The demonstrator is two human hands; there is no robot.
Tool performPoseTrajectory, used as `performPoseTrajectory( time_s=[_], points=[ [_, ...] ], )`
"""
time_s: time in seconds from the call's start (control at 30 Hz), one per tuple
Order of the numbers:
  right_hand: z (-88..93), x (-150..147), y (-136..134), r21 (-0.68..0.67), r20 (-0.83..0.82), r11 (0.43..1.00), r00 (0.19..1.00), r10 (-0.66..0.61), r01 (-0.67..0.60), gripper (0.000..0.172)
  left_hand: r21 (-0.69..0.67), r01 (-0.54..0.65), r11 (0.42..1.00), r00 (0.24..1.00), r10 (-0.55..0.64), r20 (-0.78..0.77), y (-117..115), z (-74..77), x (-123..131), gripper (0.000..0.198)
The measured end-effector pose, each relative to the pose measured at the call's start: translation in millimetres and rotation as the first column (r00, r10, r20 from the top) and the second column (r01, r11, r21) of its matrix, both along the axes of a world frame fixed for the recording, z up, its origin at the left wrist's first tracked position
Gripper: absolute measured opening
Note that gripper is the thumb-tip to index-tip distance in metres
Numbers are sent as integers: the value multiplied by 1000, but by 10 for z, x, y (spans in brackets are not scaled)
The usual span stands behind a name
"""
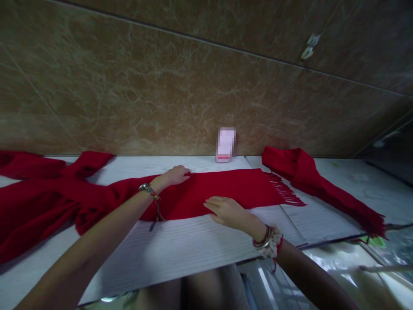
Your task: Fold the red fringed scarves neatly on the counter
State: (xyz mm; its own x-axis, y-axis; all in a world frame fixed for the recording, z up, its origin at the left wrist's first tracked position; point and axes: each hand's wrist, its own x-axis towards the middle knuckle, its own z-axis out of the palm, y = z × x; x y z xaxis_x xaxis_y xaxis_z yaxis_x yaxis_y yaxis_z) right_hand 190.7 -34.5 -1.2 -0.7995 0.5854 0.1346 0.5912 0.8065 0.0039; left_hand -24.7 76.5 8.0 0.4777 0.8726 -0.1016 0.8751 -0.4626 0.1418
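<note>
A red fringed scarf [226, 185] lies spread out on a white wood-grain table, its fringe toward the right. On the scarf's far edge rests my left hand [177, 175], palm down with its fingers laid on the cloth; a beaded bracelet with a hanging cord is on that wrist. My right hand [226, 212] lies over the near edge, fingers stretched out toward the left and grasping nothing. Leftward, the cloth runs into a bunched heap of red fabric [41, 193].
Another red scarf [309, 181] lies folded at the right, its fringe near the table's front edge. A blurred pink-white object [226, 144] leans against the brown marbled wall [145, 86]. The white tabletop [167, 249] ends just before my legs.
</note>
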Motion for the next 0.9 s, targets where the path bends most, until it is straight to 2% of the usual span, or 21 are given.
performPoseTrajectory(
  time_s=[0.17,0.37,0.53,0.7,0.9],
  points=[
    [5,-83,23,88,86,996,996,-16,9,28,-149,30,988,997,-20,71,236,68,73,36],
    [-76,-182,14,216,107,976,994,-29,5,16,-341,112,933,981,-49,189,482,81,248,28],
    [-106,-155,5,327,99,944,995,12,-44,17,-376,142,916,961,-36,273,554,107,233,27],
    [-163,-73,-38,379,54,922,996,67,-83,16,-389,141,910,952,-17,306,557,75,237,24],
    [-213,-67,-22,390,-35,920,998,56,-37,21,-425,137,895,946,9,325,589,48,193,35]
  ],
)
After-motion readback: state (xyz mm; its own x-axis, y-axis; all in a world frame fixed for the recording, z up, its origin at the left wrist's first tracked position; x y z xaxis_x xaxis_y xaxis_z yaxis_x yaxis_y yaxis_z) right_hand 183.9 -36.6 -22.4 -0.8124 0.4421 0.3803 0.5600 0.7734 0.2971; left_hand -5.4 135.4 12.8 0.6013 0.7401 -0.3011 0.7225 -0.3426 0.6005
